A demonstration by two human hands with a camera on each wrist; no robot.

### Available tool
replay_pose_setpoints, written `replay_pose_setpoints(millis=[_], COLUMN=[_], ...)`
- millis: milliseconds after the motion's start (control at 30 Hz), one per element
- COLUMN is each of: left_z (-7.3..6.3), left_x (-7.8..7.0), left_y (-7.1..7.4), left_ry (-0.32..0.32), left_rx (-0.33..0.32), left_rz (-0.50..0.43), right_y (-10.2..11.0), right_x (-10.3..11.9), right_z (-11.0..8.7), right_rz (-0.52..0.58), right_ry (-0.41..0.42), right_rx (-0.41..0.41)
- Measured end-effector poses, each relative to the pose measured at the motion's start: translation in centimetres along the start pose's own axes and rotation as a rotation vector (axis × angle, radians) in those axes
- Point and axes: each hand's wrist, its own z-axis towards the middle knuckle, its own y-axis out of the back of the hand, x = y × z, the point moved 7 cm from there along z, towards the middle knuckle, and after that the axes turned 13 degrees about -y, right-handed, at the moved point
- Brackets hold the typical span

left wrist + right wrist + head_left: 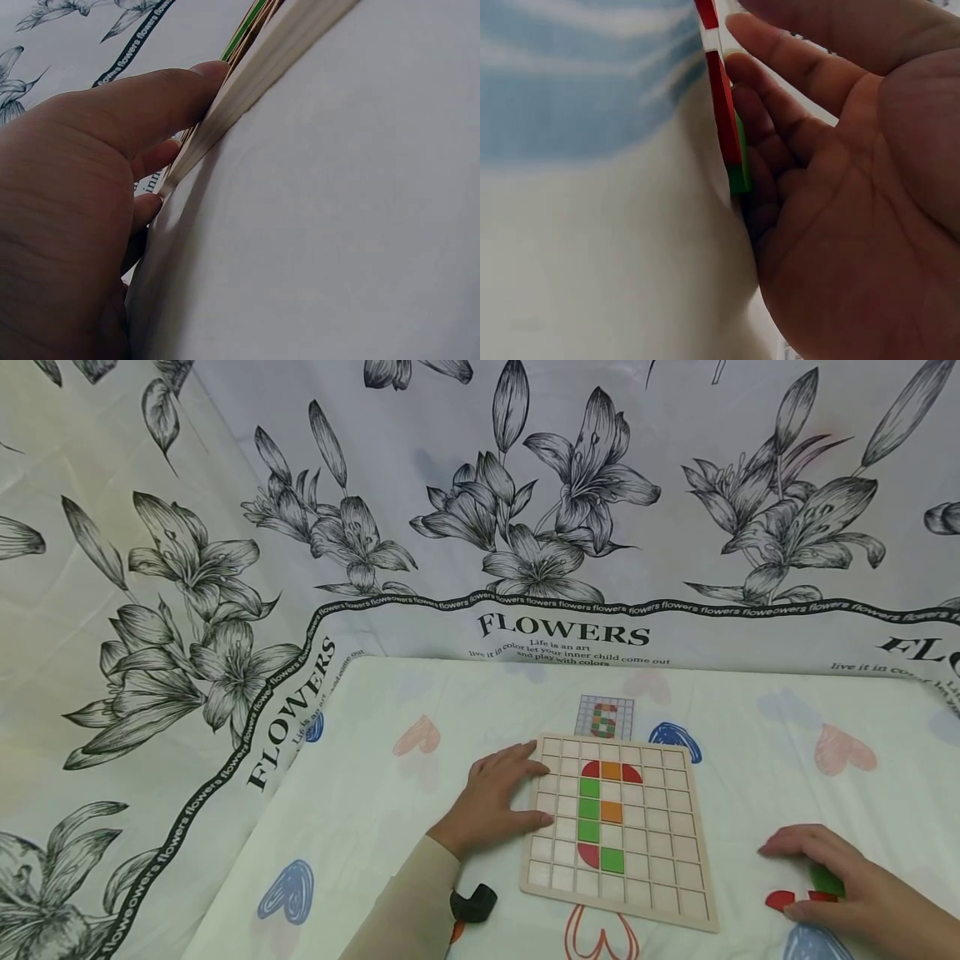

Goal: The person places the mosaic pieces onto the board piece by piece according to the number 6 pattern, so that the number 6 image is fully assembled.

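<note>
A wooden grid board (pixel 667 852) lies on the table, with red, orange and green tiles set in its squares. My left hand (pixel 487 802) rests at the board's left edge, thumb and fingers spread along the rim. In the left wrist view the thumb (pixel 169 94) touches the edge of the board (pixel 247 82). To the right of the board, my right hand (pixel 847 885) is lowered over loose tiles, fingers loosely bent. A red rounded tile (pixel 780 900) shows by the thumb, and a green tile (pixel 827 880) lies partly hidden under the palm.
Behind the board is a small pattern card (pixel 583 720) with a coloured figure on a grid. A black object (pixel 474 903) sits by the left wrist. The table's cloth (pixel 360 827) has printed hearts, and a flower-printed curtain (pixel 450 560) hangs behind.
</note>
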Motion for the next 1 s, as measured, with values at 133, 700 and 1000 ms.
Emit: replay_pose_setpoints(millis=[133, 700, 1000], left_z=[0.1, 0.1, 0.1], left_x=[0.0, -0.1, 0.0], left_y=[0.0, 0.1, 0.0], left_ry=[0.001, 0.002, 0.0], left_rx=[-0.002, -0.01, -0.004], left_rz=[-0.004, -0.011, 0.001], right_y=[0.3, 0.6, 0.4], right_x=[-0.2, 0.0, 0.1], right_z=[0.1, 0.9, 1.0], right_rz=[-0.039, -0.104, -0.08], right_ry=[0.025, -0.254, -0.402], right_rx=[-0.014, 0.019, 0.059])
